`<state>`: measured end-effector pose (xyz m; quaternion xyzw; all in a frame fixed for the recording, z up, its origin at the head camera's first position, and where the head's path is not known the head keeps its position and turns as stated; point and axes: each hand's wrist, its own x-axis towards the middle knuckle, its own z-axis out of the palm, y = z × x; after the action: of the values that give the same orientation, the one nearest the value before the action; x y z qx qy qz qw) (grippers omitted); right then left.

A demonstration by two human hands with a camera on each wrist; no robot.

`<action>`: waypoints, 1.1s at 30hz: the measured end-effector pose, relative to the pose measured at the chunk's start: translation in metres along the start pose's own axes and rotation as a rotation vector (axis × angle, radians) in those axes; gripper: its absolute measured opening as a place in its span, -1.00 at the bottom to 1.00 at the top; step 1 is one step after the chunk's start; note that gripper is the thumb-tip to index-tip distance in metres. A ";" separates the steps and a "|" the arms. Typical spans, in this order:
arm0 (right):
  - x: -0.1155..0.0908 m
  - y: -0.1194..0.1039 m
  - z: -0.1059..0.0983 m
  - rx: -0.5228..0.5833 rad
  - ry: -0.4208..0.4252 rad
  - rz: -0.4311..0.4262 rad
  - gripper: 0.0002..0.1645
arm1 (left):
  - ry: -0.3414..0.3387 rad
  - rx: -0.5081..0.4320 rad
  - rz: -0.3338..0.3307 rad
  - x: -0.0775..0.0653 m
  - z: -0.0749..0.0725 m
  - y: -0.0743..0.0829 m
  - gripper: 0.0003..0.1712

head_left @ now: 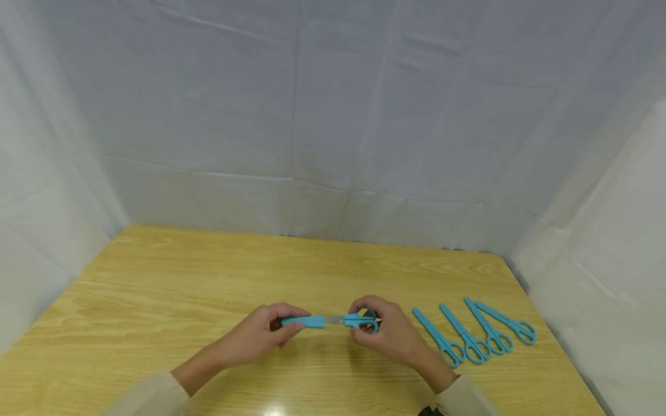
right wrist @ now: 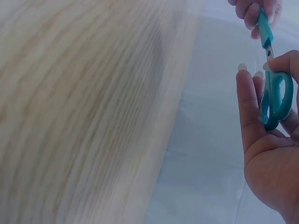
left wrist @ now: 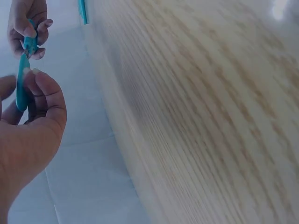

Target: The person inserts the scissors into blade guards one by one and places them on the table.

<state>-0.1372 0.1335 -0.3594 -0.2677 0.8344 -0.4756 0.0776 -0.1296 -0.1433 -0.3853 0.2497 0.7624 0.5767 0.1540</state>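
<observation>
Above the middle of the table, my left hand pinches a turquoise blade cover between thumb and fingers. My right hand grips the turquoise handles of a pair of scissors. A short stretch of metal blade shows between cover and handles; the tip end is hidden inside the cover. The right wrist view shows the thumb pressing near the pivot of the scissors, with the finger loops close to the palm. In the left wrist view the cover sits between my fingers.
Several turquoise scissors with covered blades lie fanned out on the right side of the wooden table, near my right forearm. Pale sheeting hangs behind the table and along both sides.
</observation>
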 end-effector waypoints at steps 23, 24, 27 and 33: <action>0.001 0.024 0.022 0.223 -0.089 -0.038 -0.72 | 0.073 0.085 0.031 -0.007 0.011 0.008 -0.73; 0.000 0.023 0.022 0.220 -0.087 -0.037 -0.72 | 0.070 0.090 0.037 -0.008 0.011 0.009 -0.73; -0.001 0.021 0.024 0.223 -0.084 -0.046 -0.71 | 0.060 0.108 0.046 -0.009 0.012 0.010 -0.73; -0.001 0.017 0.033 0.234 -0.093 -0.058 -0.73 | 0.049 0.169 0.092 -0.010 0.016 0.013 -0.72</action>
<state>-0.1304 0.1166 -0.3916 -0.3023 0.7606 -0.5589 0.1332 -0.1099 -0.1332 -0.3780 0.2826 0.7997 0.5225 0.0871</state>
